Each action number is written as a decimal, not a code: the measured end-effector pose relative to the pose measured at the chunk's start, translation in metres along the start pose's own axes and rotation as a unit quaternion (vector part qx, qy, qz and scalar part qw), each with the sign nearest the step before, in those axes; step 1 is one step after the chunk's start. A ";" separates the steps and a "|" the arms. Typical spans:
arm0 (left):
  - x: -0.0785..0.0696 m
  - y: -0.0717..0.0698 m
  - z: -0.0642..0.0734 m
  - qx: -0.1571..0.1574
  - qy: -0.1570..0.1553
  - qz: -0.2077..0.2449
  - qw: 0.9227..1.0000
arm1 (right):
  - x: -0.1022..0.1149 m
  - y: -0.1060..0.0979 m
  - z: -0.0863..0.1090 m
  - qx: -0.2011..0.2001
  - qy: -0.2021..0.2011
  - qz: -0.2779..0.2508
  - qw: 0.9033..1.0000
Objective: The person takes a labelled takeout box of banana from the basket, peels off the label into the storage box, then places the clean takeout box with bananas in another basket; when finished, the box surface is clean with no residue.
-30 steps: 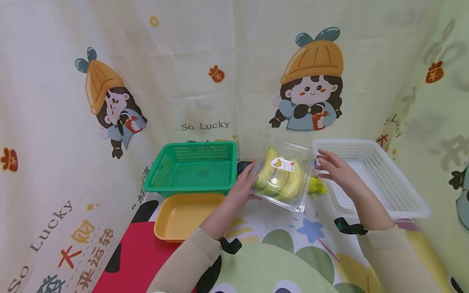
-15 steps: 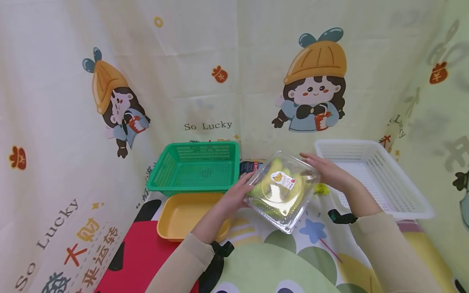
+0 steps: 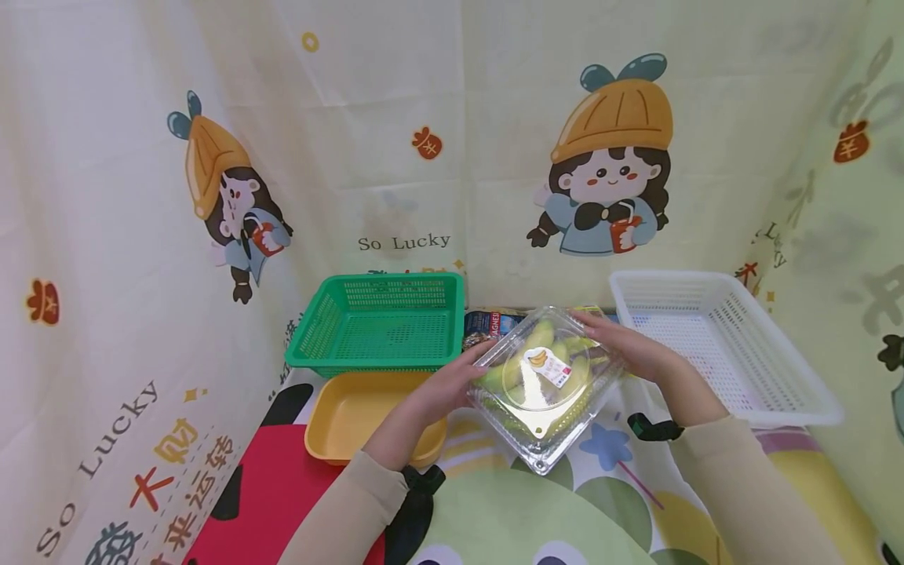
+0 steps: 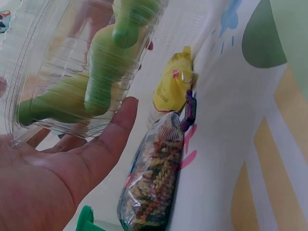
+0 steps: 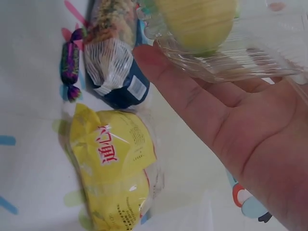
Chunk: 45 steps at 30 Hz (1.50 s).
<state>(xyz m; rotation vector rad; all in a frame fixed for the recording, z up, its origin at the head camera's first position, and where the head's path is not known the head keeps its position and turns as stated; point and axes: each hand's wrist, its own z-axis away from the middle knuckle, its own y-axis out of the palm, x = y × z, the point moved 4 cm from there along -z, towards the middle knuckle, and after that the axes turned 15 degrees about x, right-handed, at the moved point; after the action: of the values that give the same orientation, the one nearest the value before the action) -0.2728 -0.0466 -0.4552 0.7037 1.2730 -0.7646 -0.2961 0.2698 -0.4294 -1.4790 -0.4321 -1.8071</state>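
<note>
A clear plastic box of bananas (image 3: 540, 384) with a white banana label is held above the table between both hands, one corner turned toward the viewer. My left hand (image 3: 448, 384) grips its left corner; the left wrist view has the thumb along the box's side (image 4: 103, 89) and fingers beneath. My right hand (image 3: 632, 345) holds the upper right side, some of its fingers hidden under the plastic (image 5: 231, 62). Beyond the box on the table lie a bag of spiral pasta (image 4: 156, 178), a yellow bag (image 5: 113, 163) and a purple wrapped candy (image 5: 71, 65).
A green mesh basket (image 3: 381, 365) stands at the back left, with a yellow-orange tray (image 3: 318, 431) in front of it. To the right is a white mesh basket (image 3: 784, 353). A printed cloth (image 3: 395, 157) hangs close behind them.
The right hand has come from beside the box to hold it. The box has turned and come down nearer the viewer, uncovering the pasta bag behind.
</note>
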 end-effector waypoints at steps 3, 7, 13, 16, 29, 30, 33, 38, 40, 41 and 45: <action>0.000 -0.001 0.000 0.005 0.002 0.000 1.000 | 0.000 0.003 0.002 -0.005 -0.006 -0.001 1.000; 0.001 -0.001 -0.001 0.010 0.011 0.000 1.000 | 0.001 0.007 0.005 -0.021 -0.015 -0.005 1.000; 0.000 -0.005 0.001 -0.012 0.050 0.029 0.998 | 0.001 0.017 0.014 -0.062 -0.014 -0.036 0.997; -0.001 -0.008 0.005 -0.044 0.068 0.070 0.994 | -0.001 0.022 0.020 -0.089 -0.018 -0.047 0.995; 0.005 0.001 0.008 -0.178 0.090 0.026 0.980 | -0.009 0.060 0.033 -0.205 -0.043 -0.133 0.969; 0.006 0.003 0.007 -0.185 0.086 0.027 0.979 | -0.010 0.063 0.034 -0.213 -0.042 -0.143 0.966; 0.010 0.009 0.006 -0.199 0.070 0.036 0.977 | -0.011 0.073 0.034 -0.234 -0.033 -0.159 0.958; 0.015 0.017 0.005 -0.203 0.059 0.031 0.977 | -0.012 0.090 0.031 -0.259 -0.038 -0.175 0.949; 0.017 0.018 0.006 -0.206 0.061 0.025 0.976 | -0.013 0.096 0.029 -0.266 -0.041 -0.180 0.946; 0.018 0.019 0.006 -0.207 0.063 0.025 0.976 | -0.013 0.098 0.028 -0.269 -0.037 -0.180 0.946; 0.020 0.018 0.008 -0.219 0.061 0.026 0.973 | -0.013 0.105 0.029 -0.265 -0.009 -0.154 0.952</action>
<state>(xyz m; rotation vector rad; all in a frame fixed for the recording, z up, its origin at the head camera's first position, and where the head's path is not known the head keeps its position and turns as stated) -0.2514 -0.0445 -0.4726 0.4256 1.4681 -0.3799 -0.1995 0.2244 -0.4541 -1.8667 -0.1957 -2.2823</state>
